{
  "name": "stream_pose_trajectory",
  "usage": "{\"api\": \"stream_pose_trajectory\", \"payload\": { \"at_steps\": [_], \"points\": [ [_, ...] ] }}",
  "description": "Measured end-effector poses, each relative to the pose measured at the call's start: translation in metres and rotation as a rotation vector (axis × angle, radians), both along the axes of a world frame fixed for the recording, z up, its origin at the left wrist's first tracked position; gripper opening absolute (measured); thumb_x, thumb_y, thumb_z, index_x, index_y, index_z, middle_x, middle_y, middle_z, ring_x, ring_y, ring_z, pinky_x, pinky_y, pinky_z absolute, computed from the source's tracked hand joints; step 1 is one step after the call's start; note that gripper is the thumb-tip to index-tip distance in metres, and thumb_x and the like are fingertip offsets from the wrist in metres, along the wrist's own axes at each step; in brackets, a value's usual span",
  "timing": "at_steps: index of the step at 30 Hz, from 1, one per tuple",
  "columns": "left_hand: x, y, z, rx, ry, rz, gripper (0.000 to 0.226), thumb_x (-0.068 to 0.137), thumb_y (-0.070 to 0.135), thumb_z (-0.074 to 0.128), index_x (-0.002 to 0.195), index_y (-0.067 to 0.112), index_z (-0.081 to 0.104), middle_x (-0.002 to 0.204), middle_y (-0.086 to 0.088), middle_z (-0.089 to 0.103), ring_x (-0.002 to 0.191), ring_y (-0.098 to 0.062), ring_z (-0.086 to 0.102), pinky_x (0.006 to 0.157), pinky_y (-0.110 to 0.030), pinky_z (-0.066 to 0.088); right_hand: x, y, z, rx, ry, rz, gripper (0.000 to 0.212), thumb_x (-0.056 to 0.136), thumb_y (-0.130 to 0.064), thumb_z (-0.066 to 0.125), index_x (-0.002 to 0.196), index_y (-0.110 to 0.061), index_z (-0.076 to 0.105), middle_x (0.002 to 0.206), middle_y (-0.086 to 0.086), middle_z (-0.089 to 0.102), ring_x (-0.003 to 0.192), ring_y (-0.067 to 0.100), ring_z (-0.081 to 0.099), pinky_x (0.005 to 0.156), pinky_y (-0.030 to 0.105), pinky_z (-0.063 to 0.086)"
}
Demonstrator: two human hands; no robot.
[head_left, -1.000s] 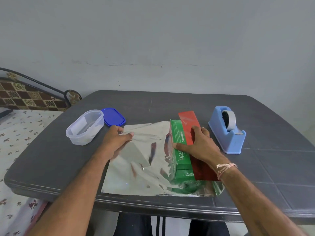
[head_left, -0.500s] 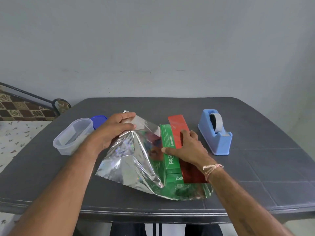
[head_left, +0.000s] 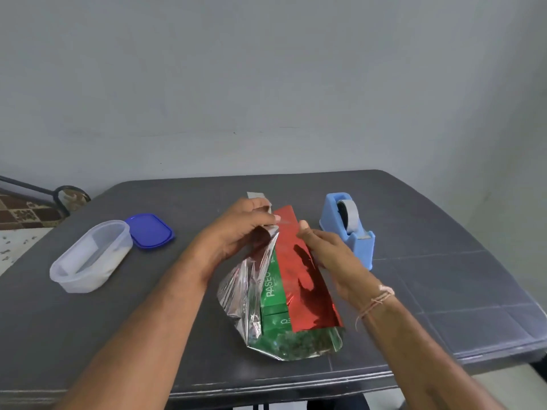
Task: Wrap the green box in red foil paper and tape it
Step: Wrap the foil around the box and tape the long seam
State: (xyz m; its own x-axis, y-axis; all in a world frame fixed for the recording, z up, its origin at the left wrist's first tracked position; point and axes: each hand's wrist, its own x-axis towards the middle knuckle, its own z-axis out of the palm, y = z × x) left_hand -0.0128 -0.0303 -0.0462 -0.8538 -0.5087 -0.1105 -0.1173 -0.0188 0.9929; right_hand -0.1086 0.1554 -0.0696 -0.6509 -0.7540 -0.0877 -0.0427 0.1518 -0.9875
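Mid-counter (head_left: 444, 276), near the front edge: green box (head_left: 273, 291) lying lengthwise on the foil paper (head_left: 305, 279), partly wrapped. Over its right half, a red flap of that paper. Along its left, the silver underside lifted in a crumpled tent, with a green strip of carton bare between.

Pinched in the left grip (head_left: 236, 232) above the far end of the box: the raised silver edge, thumb and fingertips closed on it.

At the right side of the red flap: right grip (head_left: 328, 253), thumb against the flap's far edge, fingers hidden behind the hand; impossible to tell whether clasping or merely resting. On that wrist, a thin thread band (head_left: 376, 300).

Just beyond the right grip, close beside the box: blue tape dispenser (head_left: 349, 232) with its roll in place, its near end partly covered by the hand.

Well to the left: clear plastic tub (head_left: 88, 255), open, and just beside its far end a blue lid (head_left: 149, 230). Past the counter's far left corner, a patterned bed (head_left: 23, 211).
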Motion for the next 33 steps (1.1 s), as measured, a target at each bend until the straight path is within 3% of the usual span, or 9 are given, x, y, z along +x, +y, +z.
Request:
{"api": "stream_pose_trajectory", "payload": {
  "at_steps": [3, 6, 11, 14, 19, 22, 25, 30, 33],
  "points": [
    [-0.016, 0.017, -0.01, 0.022, -0.031, 0.027, 0.074, 0.088, 0.009, 0.076, 0.151, 0.001, 0.039, 0.145, -0.016, 0.056, 0.11, -0.022, 0.069, 0.087, -0.033, 0.058, -0.006, 0.006, 0.001, 0.008, 0.003, -0.026, 0.064, 0.097, -0.059, 0.055, 0.112, 0.0, 0.07, 0.113, 0.021, 0.072, 0.109, 0.039, 0.068, 0.104, 0.046, 0.052],
    [-0.023, 0.034, -0.02, 0.045, -0.052, -0.013, 0.067, 0.097, 0.034, 0.067, 0.152, 0.015, 0.034, 0.119, -0.012, 0.068, 0.072, -0.015, 0.072, 0.058, -0.025, 0.057, -0.011, 0.011, 0.001, 0.005, -0.013, -0.01, 0.064, 0.097, -0.06, 0.054, 0.11, 0.0, 0.071, 0.102, 0.015, 0.077, 0.093, 0.027, 0.073, 0.092, 0.035, 0.057],
    [-0.025, 0.045, -0.021, 0.029, -0.016, -0.062, 0.106, 0.076, 0.082, 0.046, 0.16, 0.044, -0.006, 0.164, -0.004, 0.03, 0.08, -0.015, 0.07, 0.071, -0.027, 0.059, -0.02, 0.013, -0.002, 0.024, -0.038, -0.016, 0.055, 0.091, -0.065, 0.06, 0.089, -0.01, 0.065, 0.079, -0.002, 0.071, 0.079, 0.012, 0.069, 0.078, 0.029, 0.06],
    [-0.024, 0.05, -0.02, 0.032, -0.043, -0.073, 0.116, 0.068, 0.092, 0.032, 0.16, 0.037, -0.014, 0.145, 0.002, 0.052, 0.084, -0.017, 0.07, 0.072, -0.027, 0.058, -0.025, 0.009, -0.001, 0.057, -0.026, -0.011, 0.059, 0.086, -0.067, 0.067, 0.091, -0.008, 0.068, 0.09, 0.008, 0.078, 0.084, 0.017, 0.074, 0.073, 0.028, 0.062],
    [-0.025, 0.052, -0.019, 0.044, -0.002, -0.018, 0.118, 0.07, 0.091, 0.036, 0.164, 0.028, 0.0, 0.147, 0.003, 0.042, 0.08, -0.015, 0.072, 0.067, -0.027, 0.058, -0.033, -0.001, -0.005, 0.095, -0.044, -0.052, 0.032, 0.091, -0.038, 0.075, 0.088, -0.006, 0.07, 0.082, 0.01, 0.075, 0.073, 0.02, 0.071, 0.066, 0.031, 0.061],
    [-0.017, 0.056, -0.017, -0.022, 0.108, 0.099, 0.074, 0.096, 0.058, 0.052, 0.156, 0.02, 0.033, 0.14, 0.005, 0.05, 0.085, -0.015, 0.074, 0.065, -0.026, 0.058, -0.038, -0.004, -0.01, 0.117, -0.064, -0.072, 0.019, 0.094, -0.024, 0.073, 0.084, -0.009, 0.066, 0.08, 0.009, 0.069, 0.071, 0.018, 0.066, 0.061, 0.031, 0.061],
    [0.005, 0.048, -0.022, -0.43, 0.078, 0.202, 0.033, 0.095, 0.026, 0.071, 0.127, 0.029, 0.063, 0.131, 0.007, 0.063, 0.1, -0.01, 0.069, 0.08, -0.025, 0.055, -0.043, -0.003, -0.013, 0.11, -0.086, -0.08, 0.022, 0.093, -0.022, 0.074, 0.076, -0.012, 0.063, 0.074, 0.005, 0.067, 0.065, 0.016, 0.064, 0.054, 0.026, 0.056],
    [0.041, 0.046, -0.043, -0.72, -0.084, 0.014, 0.04, 0.084, 0.019, 0.083, 0.121, 0.029, 0.071, 0.132, 0.01, 0.062, 0.119, 0.005, 0.053, 0.096, 0.0, 0.03, -0.044, -0.004, -0.019, 0.094, -0.117, -0.08, 0.018, 0.095, -0.02, 0.071, 0.081, -0.012, 0.065, 0.075, 0.005, 0.068, 0.064, 0.015, 0.064, 0.06, 0.029, 0.058],
    [0.045, 0.048, -0.05, -0.779, -0.152, -0.008, 0.045, 0.083, 0.035, 0.082, 0.126, 0.036, 0.068, 0.146, 0.009, 0.051, 0.138, -0.005, 0.039, 0.115, -0.023, 0.023, -0.043, -0.004, -0.02, 0.081, -0.128, -0.094, 0.013, 0.095, -0.02, 0.07, 0.087, -0.01, 0.067, 0.077, 0.007, 0.067, 0.066, 0.016, 0.063, 0.063, 0.031, 0.058]
  ]
}}
